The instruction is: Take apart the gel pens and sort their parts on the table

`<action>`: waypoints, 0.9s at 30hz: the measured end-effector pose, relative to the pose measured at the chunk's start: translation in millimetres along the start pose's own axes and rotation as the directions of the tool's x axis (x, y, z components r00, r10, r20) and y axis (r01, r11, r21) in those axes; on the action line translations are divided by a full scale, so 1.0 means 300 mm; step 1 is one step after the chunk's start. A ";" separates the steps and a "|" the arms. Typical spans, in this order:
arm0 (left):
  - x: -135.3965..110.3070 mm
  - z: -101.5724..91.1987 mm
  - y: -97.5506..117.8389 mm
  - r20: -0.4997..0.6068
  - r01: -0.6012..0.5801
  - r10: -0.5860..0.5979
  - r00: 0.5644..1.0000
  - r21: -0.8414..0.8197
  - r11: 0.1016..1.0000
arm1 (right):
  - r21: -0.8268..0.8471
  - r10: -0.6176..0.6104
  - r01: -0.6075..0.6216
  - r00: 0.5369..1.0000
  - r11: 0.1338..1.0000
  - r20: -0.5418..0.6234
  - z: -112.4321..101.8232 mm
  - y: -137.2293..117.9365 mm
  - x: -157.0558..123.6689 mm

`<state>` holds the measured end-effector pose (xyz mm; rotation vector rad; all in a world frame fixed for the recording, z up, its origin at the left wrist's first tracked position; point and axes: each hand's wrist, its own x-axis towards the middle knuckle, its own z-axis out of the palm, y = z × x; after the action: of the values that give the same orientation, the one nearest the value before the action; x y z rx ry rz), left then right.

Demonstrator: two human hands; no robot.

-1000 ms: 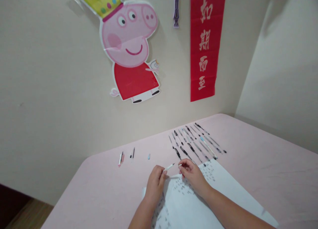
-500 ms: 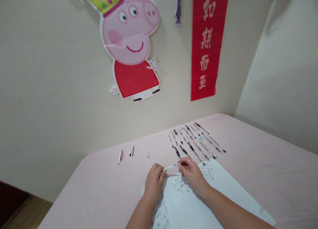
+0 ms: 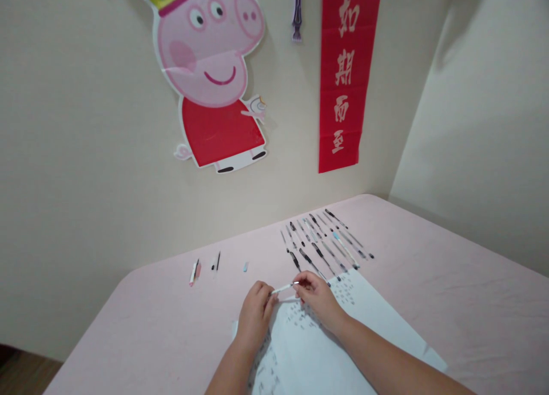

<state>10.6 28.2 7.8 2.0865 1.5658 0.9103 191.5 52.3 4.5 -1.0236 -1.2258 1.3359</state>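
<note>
My left hand (image 3: 254, 308) is closed round the rear of a slim white pen (image 3: 282, 288), held above the table's front part. At the pen's other end, the fingertips of my right hand (image 3: 318, 296) pinch a small silvery tip piece (image 3: 295, 282). It meets the pen's dark point; how far it sits on the point is too small to tell. Under both hands lies a large white sheet of paper (image 3: 317, 355) with small dark marks. A light blue pen cap (image 3: 245, 266) rests on the table beyond my left hand.
Several black and clear pens (image 3: 319, 251) lie in two rows behind my right hand. Left of the cap are a dark refill with a small black part (image 3: 218, 261) and pink-and-white pen parts (image 3: 194, 272). The pink tabletop (image 3: 150, 326) meets the wall behind.
The gap between the pen's point and the silvery tip piece has closed as my hands came together. The whole view has shifted, so everything sits further left.
</note>
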 end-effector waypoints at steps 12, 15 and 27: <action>-0.002 0.000 -0.001 0.002 -0.012 0.012 1.000 0.037 0.999 | -0.017 -0.004 0.004 1.000 1.000 0.022 0.003 -0.026 -0.009; -0.003 -0.001 0.004 -0.001 -0.019 0.019 1.000 0.036 0.999 | -0.022 -0.002 0.003 1.000 1.000 0.024 0.003 -0.024 -0.009; -0.009 -0.011 0.016 -0.066 -0.038 0.043 0.997 0.070 0.997 | -0.090 -0.004 0.008 0.999 0.996 0.036 -0.001 -0.008 -0.006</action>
<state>11.2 24.1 12.4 2.1631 1.6159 0.9629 192.2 50.4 6.7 -1.0623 -1.3254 1.3094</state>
